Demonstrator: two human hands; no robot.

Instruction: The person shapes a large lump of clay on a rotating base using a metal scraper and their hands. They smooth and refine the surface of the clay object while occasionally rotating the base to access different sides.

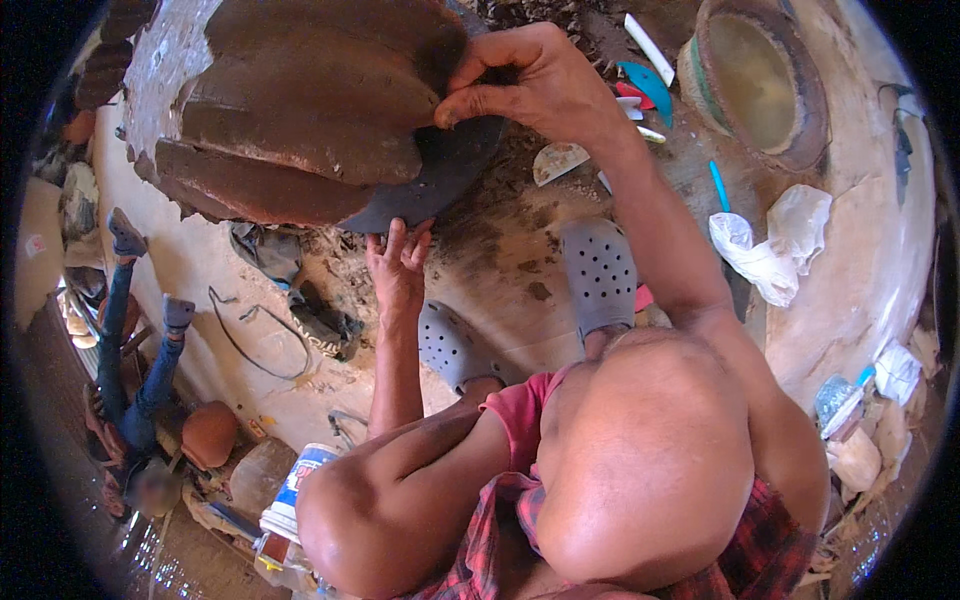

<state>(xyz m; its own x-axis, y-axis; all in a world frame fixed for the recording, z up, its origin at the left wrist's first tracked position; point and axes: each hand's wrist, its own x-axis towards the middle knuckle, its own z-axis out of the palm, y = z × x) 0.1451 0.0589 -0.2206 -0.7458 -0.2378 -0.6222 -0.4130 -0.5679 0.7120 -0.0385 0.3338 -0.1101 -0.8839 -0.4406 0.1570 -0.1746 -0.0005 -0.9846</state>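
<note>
A large, dark brown wet clay form (300, 90) with thick vertical ribs stands on a dark round board (430, 185). At the form's right side is my right hand (525, 85), its thumb and forefinger pinched on the clay by a rib. My left hand (398, 265) reaches up to the board's near rim, its fingers stretched out and touching the edge. The far side of the clay form is cut off by the picture's top edge.
A basin of cloudy water (750, 85) stands at the far right. Several small coloured tools (645, 85), a blue pen (719, 187) and a white plastic bag (775, 245) lie nearby. Dark cloth (320, 325) lies at left. Another person's legs (155, 390) and a clay pot (209, 435) are farther left.
</note>
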